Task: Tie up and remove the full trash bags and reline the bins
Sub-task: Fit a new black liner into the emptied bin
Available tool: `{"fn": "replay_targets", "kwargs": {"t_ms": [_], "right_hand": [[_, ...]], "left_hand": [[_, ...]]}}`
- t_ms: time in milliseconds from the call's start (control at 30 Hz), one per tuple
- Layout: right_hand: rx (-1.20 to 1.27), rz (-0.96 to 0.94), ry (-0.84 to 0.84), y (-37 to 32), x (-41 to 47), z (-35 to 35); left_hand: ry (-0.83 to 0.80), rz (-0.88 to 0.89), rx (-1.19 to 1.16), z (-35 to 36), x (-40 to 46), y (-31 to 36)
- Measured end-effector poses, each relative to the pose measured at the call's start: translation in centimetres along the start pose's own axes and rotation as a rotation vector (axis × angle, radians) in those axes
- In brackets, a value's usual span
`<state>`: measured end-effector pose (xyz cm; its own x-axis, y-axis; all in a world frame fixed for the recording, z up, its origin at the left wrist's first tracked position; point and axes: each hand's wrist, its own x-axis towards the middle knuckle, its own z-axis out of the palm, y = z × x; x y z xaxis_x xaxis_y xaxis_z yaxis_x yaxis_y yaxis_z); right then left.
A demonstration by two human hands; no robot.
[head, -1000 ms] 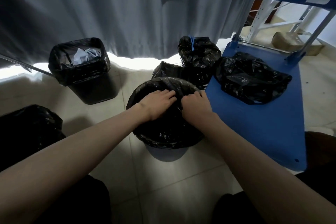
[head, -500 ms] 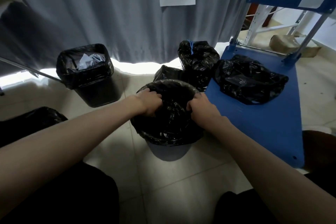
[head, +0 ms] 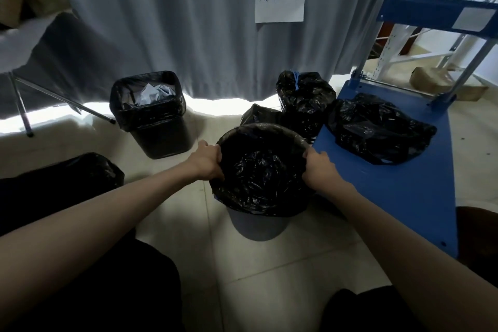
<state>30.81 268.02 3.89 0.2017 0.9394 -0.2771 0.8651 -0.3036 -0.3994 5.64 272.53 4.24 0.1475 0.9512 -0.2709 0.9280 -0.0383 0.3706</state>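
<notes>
A round bin (head: 258, 224) stands on the floor between a square bin (head: 161, 137) behind it to the left and a cart (head: 404, 191) on its right carrying a bag (head: 377, 129).

Pale tiled floor (head: 269, 272) carries a round grey bin (head: 258, 225) with black liner, a square black bin (head: 164, 140), tied black bags (head: 304, 100) by the curtain, and a blue cart (head: 420, 213) holding another bag (head: 377, 129).
</notes>
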Motion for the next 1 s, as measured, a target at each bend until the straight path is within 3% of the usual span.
{"fn": "replay_targets", "kwargs": {"t_ms": [133, 300, 433, 533, 733, 1000], "right_hand": [[0.156, 0.025, -0.054, 0.6, 0.2, 0.4], [0.284, 0.014, 0.017, 0.8, 0.0, 0.4], [0.215, 0.009, 0.065, 0.3, -0.1, 0.8], [0.153, -0.010, 0.074, -0.4, 0.2, 1.4], [0.102, -0.142, 0.110, -4.7, 1.0, 4.0], [0.059, -0.586, -0.210, -10.5, 1.7, 5.0]], "left_hand": [[-0.047, -0.126, -0.432, -0.4, -0.1, -1.3], [0.121, 0.059, -0.012, -0.6, -0.5, -0.1], [0.095, 0.153, 0.212, -0.1, -1.1, 0.8], [0.031, 0.116, 0.327, 0.4, -1.4, 0.6], [0.071, -0.042, 0.390, -0.7, -2.3, -2.9], [0.030, -0.323, 0.377, -3.6, -4.3, -7.7]]}}
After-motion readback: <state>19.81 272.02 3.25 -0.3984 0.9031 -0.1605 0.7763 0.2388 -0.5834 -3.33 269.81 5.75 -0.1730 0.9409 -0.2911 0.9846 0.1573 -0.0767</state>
